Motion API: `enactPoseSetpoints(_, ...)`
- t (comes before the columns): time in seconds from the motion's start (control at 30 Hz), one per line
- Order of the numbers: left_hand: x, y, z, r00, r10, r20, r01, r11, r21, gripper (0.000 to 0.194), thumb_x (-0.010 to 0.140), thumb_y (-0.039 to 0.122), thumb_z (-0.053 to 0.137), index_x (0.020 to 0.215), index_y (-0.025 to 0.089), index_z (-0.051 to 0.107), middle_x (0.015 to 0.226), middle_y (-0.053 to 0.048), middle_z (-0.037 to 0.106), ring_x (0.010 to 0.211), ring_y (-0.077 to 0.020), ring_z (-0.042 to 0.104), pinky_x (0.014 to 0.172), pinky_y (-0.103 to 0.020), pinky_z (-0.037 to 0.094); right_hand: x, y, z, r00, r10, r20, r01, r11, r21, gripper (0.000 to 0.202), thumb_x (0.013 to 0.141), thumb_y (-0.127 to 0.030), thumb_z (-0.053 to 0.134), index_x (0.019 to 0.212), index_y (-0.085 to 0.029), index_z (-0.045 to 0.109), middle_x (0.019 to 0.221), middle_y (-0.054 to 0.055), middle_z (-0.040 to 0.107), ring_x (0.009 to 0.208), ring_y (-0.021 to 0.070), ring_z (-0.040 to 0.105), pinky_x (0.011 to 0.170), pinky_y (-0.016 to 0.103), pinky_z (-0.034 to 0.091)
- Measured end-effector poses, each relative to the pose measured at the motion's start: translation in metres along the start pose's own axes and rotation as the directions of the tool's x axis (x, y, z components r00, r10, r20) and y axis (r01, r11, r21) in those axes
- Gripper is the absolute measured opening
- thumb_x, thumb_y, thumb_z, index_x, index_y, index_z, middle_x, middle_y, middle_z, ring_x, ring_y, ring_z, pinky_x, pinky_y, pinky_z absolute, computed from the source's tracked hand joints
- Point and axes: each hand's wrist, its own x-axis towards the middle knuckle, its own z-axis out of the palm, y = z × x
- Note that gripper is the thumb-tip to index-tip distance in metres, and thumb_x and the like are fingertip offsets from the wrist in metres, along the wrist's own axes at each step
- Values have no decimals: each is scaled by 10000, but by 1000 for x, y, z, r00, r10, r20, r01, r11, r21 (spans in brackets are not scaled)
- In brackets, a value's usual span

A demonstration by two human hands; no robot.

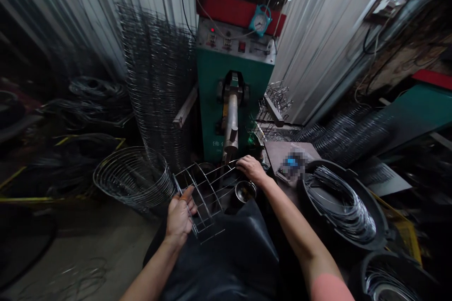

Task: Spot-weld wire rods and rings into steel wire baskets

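Note:
A wire rack (201,183) made of thin metal rods is held over my lap, below the electrode arm (231,124) of a green machine. My left hand (180,214) is closed around the rack's near left edge, thumb on top. At its far right end, my right hand (250,169) has its fingers closed at the wire beneath the machine's arm tip; the exact grip is partly hidden. A small metal bowl (245,191) sits just under my right wrist.
The green machine (212,75) stands ahead against corrugated metal. Tall stacked wire mesh (155,75) rises on its left. Wire rings (132,176) stand at my left. Right of me are a small table (282,150) and black tubs (307,216) of wire hoops (346,207).

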Motion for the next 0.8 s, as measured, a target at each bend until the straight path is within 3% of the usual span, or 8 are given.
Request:
enactPoseSetpoints(0.37, 2, 2, 1, 1000, 1, -15, -1, 1000, -20, 380, 498, 286, 760, 681, 169, 448, 496, 116, 288, 384, -8, 231, 357, -147, 184, 1, -5, -1, 994, 83, -65, -71, 983, 171, 193, 829, -367, 558, 840, -206, 663, 855, 68, 641, 878, 188, 548, 782, 294, 429)
enactPoseSetpoints(0.57, 7, 11, 5, 996, 86, 34, -86, 996, 5, 356, 531, 271, 746, 672, 170, 435, 488, 114, 307, 378, -6, 231, 352, -144, 183, 1, -7, 3, 993, 108, -48, -102, 989, 106, 160, 840, -313, 547, 865, -208, 665, 893, 66, 656, 955, 195, 552, 816, 302, 435)
enactPoseSetpoints(0.8, 20, 20, 9, 999, 51, 13, -51, 999, -12, 358, 487, 250, 759, 645, 157, 452, 481, 117, 301, 372, -1, 228, 342, -141, 185, 17, -10, 4, 986, 163, -37, -163, 987, 0, 90, 811, -262, 601, 839, -202, 662, 913, 67, 665, 1098, 217, 503, 811, 325, 402)
